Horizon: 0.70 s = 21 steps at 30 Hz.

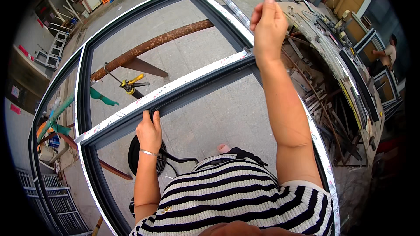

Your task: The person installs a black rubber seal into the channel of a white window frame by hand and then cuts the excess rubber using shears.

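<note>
A large dark grey window frame, its faces covered in white printed film, lies in front of me with a crossbar through it. At the crossbar's near edge, my left hand pinches a black rubber strip between thumb and fingers. Below the frame, beside my left forearm, is a coil of black strip. My right hand is raised over the frame's right side near the crossbar's end, its fingers curled together; whatever they hold, if anything, is hidden.
A rusty pipe runs under the frame, with a yellow-handled caulking gun hanging from it. A cluttered workbench stands at right, metal scraps beneath. Another person is beyond it. A barred metal rack lies at lower left.
</note>
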Tool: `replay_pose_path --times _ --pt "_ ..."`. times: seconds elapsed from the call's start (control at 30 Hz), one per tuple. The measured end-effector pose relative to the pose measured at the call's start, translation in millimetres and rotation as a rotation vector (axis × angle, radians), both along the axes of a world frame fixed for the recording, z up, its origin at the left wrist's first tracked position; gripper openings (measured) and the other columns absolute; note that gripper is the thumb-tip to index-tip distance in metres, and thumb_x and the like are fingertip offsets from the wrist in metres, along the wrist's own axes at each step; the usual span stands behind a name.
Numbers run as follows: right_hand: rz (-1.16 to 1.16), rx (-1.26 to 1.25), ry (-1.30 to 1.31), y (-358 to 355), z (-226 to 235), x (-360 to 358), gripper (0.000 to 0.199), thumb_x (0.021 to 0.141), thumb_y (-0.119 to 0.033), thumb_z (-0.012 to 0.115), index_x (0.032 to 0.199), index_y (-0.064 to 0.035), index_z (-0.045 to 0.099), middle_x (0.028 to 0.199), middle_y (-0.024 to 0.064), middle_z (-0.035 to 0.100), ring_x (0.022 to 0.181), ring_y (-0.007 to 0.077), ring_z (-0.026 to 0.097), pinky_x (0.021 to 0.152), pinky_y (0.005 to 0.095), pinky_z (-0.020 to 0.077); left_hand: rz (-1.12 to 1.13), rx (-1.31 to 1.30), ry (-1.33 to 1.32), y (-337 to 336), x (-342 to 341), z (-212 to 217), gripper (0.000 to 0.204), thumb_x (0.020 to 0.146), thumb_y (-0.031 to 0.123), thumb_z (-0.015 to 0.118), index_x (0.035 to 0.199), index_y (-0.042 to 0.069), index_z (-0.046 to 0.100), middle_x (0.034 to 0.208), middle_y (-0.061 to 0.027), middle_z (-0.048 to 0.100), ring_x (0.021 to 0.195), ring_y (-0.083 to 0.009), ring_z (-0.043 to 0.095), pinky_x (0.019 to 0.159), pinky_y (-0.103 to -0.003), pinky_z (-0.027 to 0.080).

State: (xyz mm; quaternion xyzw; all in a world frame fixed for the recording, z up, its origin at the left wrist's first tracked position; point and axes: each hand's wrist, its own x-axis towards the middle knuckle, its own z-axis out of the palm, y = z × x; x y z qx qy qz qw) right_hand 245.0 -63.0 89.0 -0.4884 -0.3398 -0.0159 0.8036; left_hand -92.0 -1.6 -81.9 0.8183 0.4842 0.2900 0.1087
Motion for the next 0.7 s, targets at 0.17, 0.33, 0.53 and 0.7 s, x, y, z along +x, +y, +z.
replay_pose_path --times 0.17,0.33,0.53,0.7 --pt "0.377 -0.554 0.300 -43.2 -159.6 -64.8 0.050 0.110 -0.043 0.045 0.082 -0.0029 0.057 0.057 0.0026 0.052 0.047 0.0090 0.048 0.042 0.0256 0.0351 -0.015 -0.040 0.038 2.0 -6.8 1.5 0.032 0.107 0.028 0.055 0.098 -0.003 0.057 0.070 -0.0298 0.062 0.068 -0.0519 0.061 0.059 -0.057 0.045" --pt "0.469 -0.493 0.676 -37.4 -168.5 -45.4 0.055 0.110 -0.050 0.041 0.095 0.0017 0.056 0.060 0.0077 0.057 0.040 0.0126 0.052 0.035 0.0266 0.0384 -0.072 0.057 -0.009 7.2 -13.7 -3.3 0.034 0.108 0.022 0.054 0.085 -0.003 0.050 0.056 -0.0197 0.048 0.048 -0.0328 0.046 0.049 -0.044 0.036" --pt "0.501 -0.443 0.639 -36.9 -176.5 -25.4 0.044 0.109 -0.038 0.049 0.093 0.0020 0.057 0.060 0.0078 0.058 0.040 0.0134 0.053 0.036 0.0274 0.0404 -0.068 -0.090 -0.024 7.1 -20.2 3.7 0.032 0.107 0.022 0.055 0.089 -0.004 0.052 0.059 -0.0226 0.049 0.048 -0.0365 0.042 0.049 -0.044 0.035" --pt "0.468 -0.282 0.594 -32.0 -189.9 -32.9 0.039 0.108 -0.032 0.052 0.089 0.0014 0.054 0.056 0.0057 0.054 0.038 0.0133 0.048 0.038 0.0267 0.0381 -0.101 -0.049 0.024 12.6 -25.9 -1.8 0.029 0.106 0.018 0.056 0.088 -0.004 0.052 0.060 -0.0237 0.050 0.049 -0.0396 0.046 0.049 -0.046 0.035"
